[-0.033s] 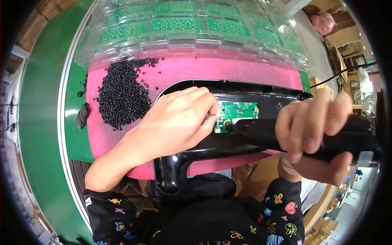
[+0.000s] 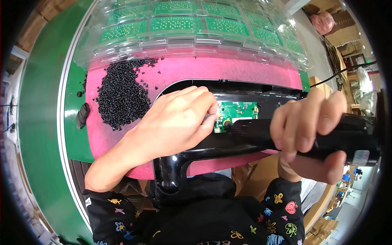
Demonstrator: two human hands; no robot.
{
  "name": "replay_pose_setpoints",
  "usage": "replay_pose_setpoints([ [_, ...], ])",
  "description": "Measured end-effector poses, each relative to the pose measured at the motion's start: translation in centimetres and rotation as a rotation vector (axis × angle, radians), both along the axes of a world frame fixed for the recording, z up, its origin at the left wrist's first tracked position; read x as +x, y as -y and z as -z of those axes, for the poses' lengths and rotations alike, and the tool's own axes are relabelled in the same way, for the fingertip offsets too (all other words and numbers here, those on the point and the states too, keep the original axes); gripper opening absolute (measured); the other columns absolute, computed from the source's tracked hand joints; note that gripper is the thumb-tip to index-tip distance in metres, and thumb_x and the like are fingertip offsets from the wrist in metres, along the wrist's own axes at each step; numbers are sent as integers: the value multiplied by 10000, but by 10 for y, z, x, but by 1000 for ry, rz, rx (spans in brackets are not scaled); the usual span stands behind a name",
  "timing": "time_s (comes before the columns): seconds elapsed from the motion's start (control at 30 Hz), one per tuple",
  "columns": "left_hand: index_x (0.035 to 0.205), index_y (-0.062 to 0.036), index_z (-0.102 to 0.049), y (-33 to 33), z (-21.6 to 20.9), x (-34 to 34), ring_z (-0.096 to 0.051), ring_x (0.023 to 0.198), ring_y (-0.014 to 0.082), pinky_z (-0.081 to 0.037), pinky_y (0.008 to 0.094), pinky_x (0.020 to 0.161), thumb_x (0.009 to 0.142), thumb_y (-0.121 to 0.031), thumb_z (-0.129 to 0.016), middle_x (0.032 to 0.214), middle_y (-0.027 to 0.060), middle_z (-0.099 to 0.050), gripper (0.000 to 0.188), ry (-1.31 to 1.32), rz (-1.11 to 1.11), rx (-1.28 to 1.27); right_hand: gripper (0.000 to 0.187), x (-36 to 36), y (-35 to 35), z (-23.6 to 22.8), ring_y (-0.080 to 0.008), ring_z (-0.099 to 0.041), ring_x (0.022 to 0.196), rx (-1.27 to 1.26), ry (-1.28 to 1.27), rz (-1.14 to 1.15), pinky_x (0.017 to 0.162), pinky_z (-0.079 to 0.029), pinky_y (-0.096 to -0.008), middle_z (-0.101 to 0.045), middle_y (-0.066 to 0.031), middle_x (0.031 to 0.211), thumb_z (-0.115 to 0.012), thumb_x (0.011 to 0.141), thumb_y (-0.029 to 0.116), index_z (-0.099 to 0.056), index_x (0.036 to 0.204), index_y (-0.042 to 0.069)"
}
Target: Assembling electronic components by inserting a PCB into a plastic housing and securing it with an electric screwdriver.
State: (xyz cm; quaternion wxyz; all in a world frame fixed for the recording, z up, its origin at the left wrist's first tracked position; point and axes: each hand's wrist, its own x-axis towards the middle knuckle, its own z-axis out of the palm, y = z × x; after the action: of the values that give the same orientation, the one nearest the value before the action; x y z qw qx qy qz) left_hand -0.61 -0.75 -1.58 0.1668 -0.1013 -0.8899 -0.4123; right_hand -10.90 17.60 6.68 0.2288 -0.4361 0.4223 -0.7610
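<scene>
A green circuit board (image 2: 241, 109) lies inside a glossy black plastic housing (image 2: 204, 154). At the board's left edge, my left hand (image 2: 175, 118) is closed with thumb and forefinger pinched together; what they hold, if anything, is hidden. My right hand (image 2: 308, 130) wraps round a thick black electric screwdriver (image 2: 259, 131), held nearly level from the right. Its narrow end points at the lower left part of the board, beside a small round component. Whether the tip touches a screw cannot be made out.
A heap of small black screws (image 2: 122, 94) sits left of the housing on a pink mat (image 2: 179, 67). Clear plastic trays (image 2: 175, 45) of green boards stand at the back. A dark oblong piece (image 2: 83, 115) rests on the green table (image 2: 45, 122).
My right hand and the screwdriver's body have shifted slightly left, and the fingers sit a little differently round it. The left hand and the housing stay put.
</scene>
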Motion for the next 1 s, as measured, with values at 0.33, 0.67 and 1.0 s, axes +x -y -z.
replay_pose_setpoints([
  [0.33,831,5,-577,-1,-3,1,-591,753,322,-494,411,670,847,-82,-697,769,125,-578,150,-33,6,-64,384,7,-2,11,-120,-518,492,134,-9,28,485,-439,-265,-543,-36,787,-732,845,325,-460,979,90],
  [0.67,877,-13,-658,2,2,3,-636,848,296,-515,399,761,828,-111,-717,827,106,-631,124,26,47,-124,482,2,16,18,-121,-535,527,143,-176,-192,451,-426,-250,-545,-39,742,-836,807,385,-525,959,50],
  [1.0,907,-42,-661,4,1,5,-632,820,269,-501,370,719,803,-150,-748,847,79,-638,174,-76,140,-197,414,9,8,9,-78,-539,490,-185,-57,34,474,-447,-228,-540,-7,771,-744,846,375,-468,977,96],
])
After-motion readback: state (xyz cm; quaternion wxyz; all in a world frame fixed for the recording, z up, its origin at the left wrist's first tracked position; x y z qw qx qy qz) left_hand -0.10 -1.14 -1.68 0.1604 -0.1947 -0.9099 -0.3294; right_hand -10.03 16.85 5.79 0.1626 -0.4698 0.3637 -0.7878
